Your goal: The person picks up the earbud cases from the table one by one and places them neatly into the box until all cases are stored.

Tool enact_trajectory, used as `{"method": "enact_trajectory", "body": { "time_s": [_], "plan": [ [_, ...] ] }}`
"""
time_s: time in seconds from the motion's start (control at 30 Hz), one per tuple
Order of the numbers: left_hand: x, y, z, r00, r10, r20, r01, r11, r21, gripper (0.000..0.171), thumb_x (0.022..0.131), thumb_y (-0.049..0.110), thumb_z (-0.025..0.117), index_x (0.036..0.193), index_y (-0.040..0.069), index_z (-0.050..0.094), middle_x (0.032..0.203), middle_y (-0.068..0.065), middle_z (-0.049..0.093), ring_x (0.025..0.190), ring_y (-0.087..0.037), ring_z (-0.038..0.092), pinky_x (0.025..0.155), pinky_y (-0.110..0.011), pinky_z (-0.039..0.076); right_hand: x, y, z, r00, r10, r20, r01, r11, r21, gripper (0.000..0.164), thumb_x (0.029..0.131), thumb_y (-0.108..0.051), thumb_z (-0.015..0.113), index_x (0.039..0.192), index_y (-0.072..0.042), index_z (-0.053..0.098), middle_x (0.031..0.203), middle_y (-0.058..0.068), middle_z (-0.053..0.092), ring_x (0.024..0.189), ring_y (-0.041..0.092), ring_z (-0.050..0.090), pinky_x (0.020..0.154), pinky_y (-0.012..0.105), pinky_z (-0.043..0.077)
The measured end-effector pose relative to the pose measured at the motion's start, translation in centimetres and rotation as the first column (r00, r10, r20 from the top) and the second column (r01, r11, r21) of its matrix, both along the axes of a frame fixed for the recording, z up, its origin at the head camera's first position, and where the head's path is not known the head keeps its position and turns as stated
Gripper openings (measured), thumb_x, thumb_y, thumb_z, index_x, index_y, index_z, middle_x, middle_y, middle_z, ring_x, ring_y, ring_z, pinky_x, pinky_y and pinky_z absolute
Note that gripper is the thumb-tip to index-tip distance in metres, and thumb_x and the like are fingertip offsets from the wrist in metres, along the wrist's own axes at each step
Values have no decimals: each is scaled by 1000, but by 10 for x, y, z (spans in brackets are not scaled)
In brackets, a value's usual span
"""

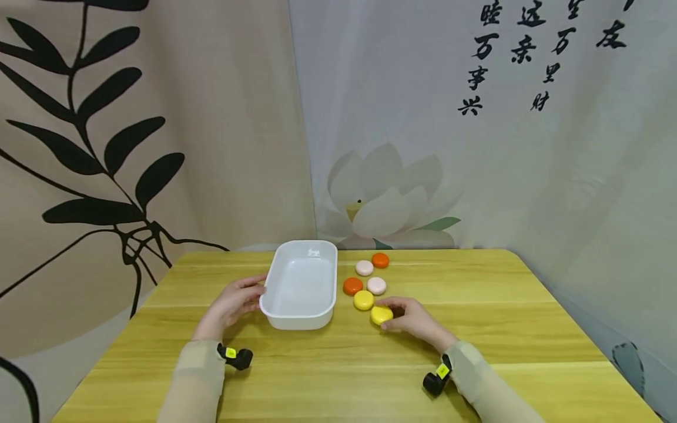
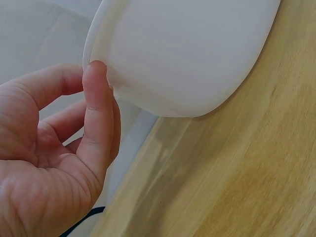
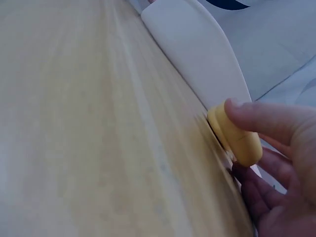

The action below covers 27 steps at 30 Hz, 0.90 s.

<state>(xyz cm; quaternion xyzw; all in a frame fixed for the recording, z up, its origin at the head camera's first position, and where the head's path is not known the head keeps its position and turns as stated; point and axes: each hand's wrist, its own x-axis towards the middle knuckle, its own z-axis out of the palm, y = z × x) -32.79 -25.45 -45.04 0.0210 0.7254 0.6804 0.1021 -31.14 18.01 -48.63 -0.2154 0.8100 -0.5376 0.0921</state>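
Observation:
A white rectangular dish (image 1: 298,322) with rounded corners stands on the table. My left hand (image 1: 238,302) holds its left side; in the left wrist view, the fingertips (image 2: 96,81) meet the rim and outer wall. To the right of the dish, my right hand (image 1: 415,320) pinches a yellow round disc (image 1: 381,315) between thumb and fingers. In the right wrist view, the thumb lies along this yellow disc (image 3: 242,140), and part of another yellow piece shows behind it. A second yellow disc (image 1: 363,300) lies just beyond the held one.
Two orange discs, one nearer (image 1: 352,286) and one farther (image 1: 380,260), lie right of the dish. Two pale pink discs (image 1: 376,286) lie among them. The wooden table (image 1: 328,382) ends at a printed cloth backdrop (image 1: 238,147).

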Motion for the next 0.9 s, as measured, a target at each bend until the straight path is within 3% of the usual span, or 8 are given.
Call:
{"method": "enact_trajectory", "body": {
  "time_s": [0.23,0.5,0.73,0.9],
  "plan": [
    [-3,0,2,1000,29,7,-29,999,-16,58,92,11,64,144,-3,41,93,-2,68,77,-16,63,70,-28,55,-7,-4,8,996,-2,-85,6,999,49,50,78,-13,81,125,-7,65,120,8,65,99,21,58,86,34,49],
    [-3,1,2,999,28,21,-27,1000,-8,58,92,10,64,144,-1,42,96,-3,69,81,-19,64,72,-30,55,-13,-6,20,996,-19,-86,24,998,55,50,78,-10,79,126,-7,65,116,9,65,99,24,57,82,33,51],
    [-3,1,4,1000,21,13,-21,1000,-15,58,92,12,64,145,-1,41,97,-4,67,86,-20,64,74,-31,55,-18,-9,33,993,-18,-120,28,996,82,52,79,-11,80,128,-8,64,127,7,62,106,26,56,87,38,49],
    [-1,-1,1,1000,19,22,-18,1000,-13,58,93,11,63,145,0,41,96,-4,66,85,-20,64,73,-31,55,-20,-13,40,992,-6,-129,18,995,94,50,80,-15,80,127,-10,65,124,6,63,106,27,56,85,39,50]
  ]
}}
